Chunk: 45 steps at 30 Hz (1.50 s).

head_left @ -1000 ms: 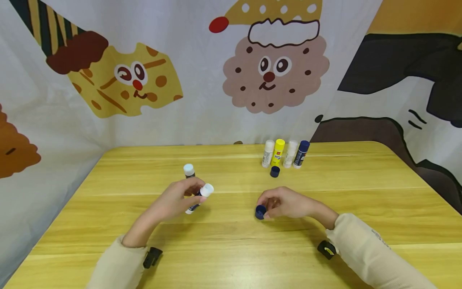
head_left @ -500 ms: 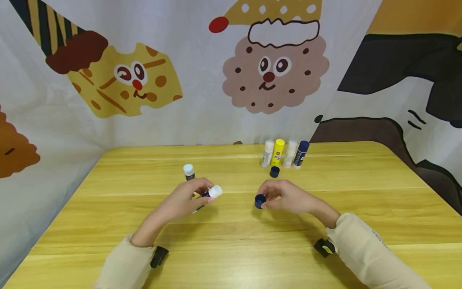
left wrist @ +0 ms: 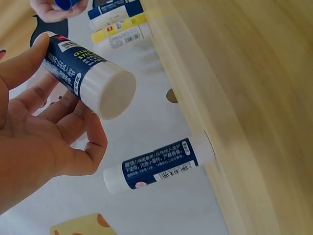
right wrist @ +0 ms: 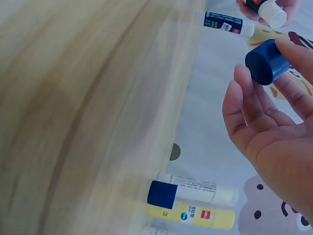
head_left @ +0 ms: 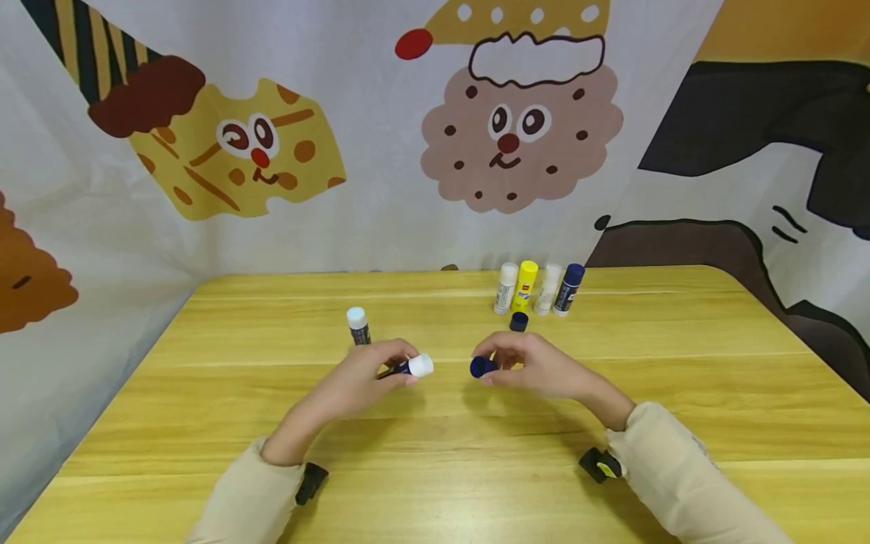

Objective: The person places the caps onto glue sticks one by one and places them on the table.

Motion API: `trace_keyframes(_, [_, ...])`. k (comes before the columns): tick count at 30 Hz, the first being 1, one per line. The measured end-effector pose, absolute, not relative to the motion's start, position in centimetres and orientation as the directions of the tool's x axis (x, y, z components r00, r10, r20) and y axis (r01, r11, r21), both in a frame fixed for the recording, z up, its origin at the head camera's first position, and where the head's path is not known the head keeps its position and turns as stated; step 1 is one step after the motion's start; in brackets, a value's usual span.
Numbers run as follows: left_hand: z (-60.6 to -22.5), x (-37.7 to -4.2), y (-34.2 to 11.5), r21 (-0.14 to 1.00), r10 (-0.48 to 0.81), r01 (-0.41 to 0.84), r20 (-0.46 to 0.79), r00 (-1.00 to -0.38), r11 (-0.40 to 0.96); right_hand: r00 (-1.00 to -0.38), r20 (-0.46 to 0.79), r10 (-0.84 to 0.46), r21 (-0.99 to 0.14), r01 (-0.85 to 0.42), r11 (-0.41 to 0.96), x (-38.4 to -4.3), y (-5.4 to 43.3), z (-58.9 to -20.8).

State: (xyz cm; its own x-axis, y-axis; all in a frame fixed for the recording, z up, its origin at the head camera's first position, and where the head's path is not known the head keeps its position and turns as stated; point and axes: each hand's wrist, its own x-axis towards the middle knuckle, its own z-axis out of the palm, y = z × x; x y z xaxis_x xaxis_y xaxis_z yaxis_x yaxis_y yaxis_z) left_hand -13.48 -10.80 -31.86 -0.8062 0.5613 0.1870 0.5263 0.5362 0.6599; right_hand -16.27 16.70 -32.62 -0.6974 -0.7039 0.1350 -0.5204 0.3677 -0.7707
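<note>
My left hand (head_left: 360, 381) grips a navy-labelled glue stick (left wrist: 73, 63) between thumb and fingers. It lies nearly level, its white end (head_left: 421, 366) pointing right. Across a small gap, my right hand (head_left: 547, 368) pinches a dark blue cap (right wrist: 266, 61) with thumb and fingers, and the cap's end faces left in the head view. Both hands are raised over the table. Behind my left hand, a second navy-labelled glue stick (left wrist: 159, 164) with white ends stands upright, its lower part hidden in the head view.
At the back right of the wooden table (head_left: 435, 468) stand a white glue stick (head_left: 505, 289), a yellow one (head_left: 525, 285), another white one (head_left: 547, 289) and a navy one (head_left: 569, 289). A loose dark blue cap (head_left: 519, 322) sits before them. A printed cloth (head_left: 381, 227) hangs behind.
My left hand has moved right and tipped the glue stick closer to level. My right hand has lifted and shifted slightly left, turning the cap sideways. The gap between them has narrowed.
</note>
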Motion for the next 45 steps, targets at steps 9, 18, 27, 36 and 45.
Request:
trace_keyframes(9, [-31.5, -13.3, -9.9, 0.659, 0.572, 0.508, 0.142, -0.808, 0.554, -0.689, 0.183, -0.702, -0.769, -0.545, 0.334, -16.0, 15.8, -31.9])
trace_keyframes(18, [-30.9, -13.2, -9.0, 0.683, 0.586, 0.491, 0.113, -0.802, 0.541, -0.684, 0.194, -0.703, -0.758, -0.56, 0.335, -15.6, 15.1, -31.6])
trace_keyframes(27, [-30.6, -12.8, -8.3, 0.677, 0.591, 0.497, 0.112, -0.799, 0.543, -0.672, 0.221, -0.707, -0.752, -0.579, 0.315, -15.1, 14.5, -31.3])
trace_keyframes(36, [-30.3, -12.4, -7.9, 0.696, 0.6, 0.486, 0.098, -0.794, 0.529, -0.674, 0.217, -0.706, -0.765, -0.567, 0.306, -14.7, 14.4, -31.2])
trace_keyframes(45, [-30.2, -12.3, -7.8, 0.679, 0.604, 0.517, 0.133, -0.785, 0.522, -0.669, 0.225, -0.709, -0.778, -0.561, 0.282, -14.3, 14.5, -31.0])
